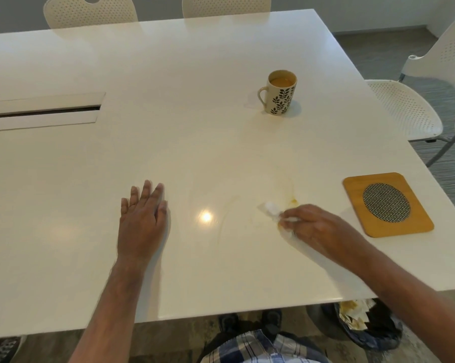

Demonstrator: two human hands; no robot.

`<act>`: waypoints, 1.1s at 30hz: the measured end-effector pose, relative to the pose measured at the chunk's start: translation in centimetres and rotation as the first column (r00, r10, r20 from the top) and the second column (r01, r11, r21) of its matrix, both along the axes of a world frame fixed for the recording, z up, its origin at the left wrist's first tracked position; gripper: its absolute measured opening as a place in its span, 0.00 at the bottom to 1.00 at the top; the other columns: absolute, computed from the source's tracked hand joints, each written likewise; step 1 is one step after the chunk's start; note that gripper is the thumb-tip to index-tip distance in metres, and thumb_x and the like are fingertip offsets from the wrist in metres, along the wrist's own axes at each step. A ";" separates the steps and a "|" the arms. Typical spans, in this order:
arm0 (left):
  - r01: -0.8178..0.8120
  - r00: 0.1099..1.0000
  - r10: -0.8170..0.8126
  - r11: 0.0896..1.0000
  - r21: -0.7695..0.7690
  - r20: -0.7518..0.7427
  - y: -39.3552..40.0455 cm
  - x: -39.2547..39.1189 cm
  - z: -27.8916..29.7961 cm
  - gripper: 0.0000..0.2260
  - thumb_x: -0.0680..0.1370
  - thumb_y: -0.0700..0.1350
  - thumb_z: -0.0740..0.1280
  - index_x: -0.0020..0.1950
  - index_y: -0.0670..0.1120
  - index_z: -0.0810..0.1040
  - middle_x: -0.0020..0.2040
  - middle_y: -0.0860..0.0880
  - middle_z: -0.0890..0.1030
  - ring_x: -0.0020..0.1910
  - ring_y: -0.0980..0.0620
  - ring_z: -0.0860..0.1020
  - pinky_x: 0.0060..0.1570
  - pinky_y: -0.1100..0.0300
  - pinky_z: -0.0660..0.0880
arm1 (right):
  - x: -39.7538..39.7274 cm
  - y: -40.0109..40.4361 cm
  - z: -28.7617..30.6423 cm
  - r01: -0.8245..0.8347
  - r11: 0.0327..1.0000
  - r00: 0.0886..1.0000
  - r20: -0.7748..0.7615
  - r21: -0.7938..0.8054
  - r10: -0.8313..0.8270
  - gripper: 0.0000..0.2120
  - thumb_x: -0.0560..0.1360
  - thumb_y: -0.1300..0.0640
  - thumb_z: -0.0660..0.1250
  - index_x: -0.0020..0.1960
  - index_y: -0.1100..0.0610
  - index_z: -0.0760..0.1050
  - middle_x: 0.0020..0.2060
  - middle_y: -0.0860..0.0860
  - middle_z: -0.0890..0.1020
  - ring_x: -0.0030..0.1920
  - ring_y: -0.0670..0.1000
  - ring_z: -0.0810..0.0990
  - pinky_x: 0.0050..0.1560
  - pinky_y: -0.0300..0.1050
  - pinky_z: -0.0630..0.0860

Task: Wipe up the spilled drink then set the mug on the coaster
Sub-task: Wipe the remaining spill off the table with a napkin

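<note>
Wiping is nearly finished: the right hand [323, 226] is pinching a tissue [271, 209] beside an orange spot [292, 202]; the left hand [142, 216] is lying flat, fingers spread. The mug [281, 93] is waiting at one o'clock, the coaster [352, 205] at three.

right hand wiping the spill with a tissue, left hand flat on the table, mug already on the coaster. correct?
Not quite. The head view shows the mug standing on the bare table, far from the coaster, which has nothing on it. The rest holds: the right hand holds a tissue against the spill, and the left hand lies flat on the table.
</note>
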State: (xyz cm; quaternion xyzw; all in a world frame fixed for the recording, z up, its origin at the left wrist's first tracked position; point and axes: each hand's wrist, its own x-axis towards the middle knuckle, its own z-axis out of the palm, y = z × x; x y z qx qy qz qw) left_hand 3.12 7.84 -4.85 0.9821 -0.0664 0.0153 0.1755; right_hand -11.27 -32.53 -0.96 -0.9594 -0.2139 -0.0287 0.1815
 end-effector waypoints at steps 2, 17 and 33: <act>0.000 1.000 0.000 1.000 0.004 0.000 0.0 0.0 0.1 0.23 0.87 0.51 0.57 0.83 0.56 0.64 0.85 0.51 0.60 0.85 0.45 0.55 0.83 0.44 0.51 | 2.0 -1.7 -0.4 0.107 0.994 0.994 0.032 0.005 -0.107 0.16 0.75 0.64 0.75 0.62 0.57 0.84 0.61 0.52 0.83 0.60 0.52 0.80 0.65 0.37 0.71; -0.002 1.000 0.002 1.000 0.012 -0.001 -0.1 -0.2 0.4 0.23 0.87 0.51 0.57 0.83 0.56 0.64 0.85 0.51 0.60 0.85 0.45 0.56 0.83 0.43 0.52 | 0.4 2.4 0.1 -0.041 0.999 0.998 -0.046 0.028 0.043 0.21 0.76 0.63 0.73 0.68 0.55 0.81 0.68 0.49 0.79 0.66 0.49 0.78 0.65 0.43 0.78; -0.004 1.000 0.004 1.000 0.010 0.001 -0.1 -0.1 0.2 0.23 0.87 0.52 0.56 0.83 0.57 0.63 0.85 0.52 0.60 0.85 0.46 0.55 0.83 0.44 0.51 | 9.8 3.1 -0.4 0.218 0.970 0.970 0.085 0.105 -0.228 0.12 0.75 0.68 0.71 0.56 0.59 0.86 0.59 0.51 0.84 0.58 0.56 0.81 0.61 0.45 0.75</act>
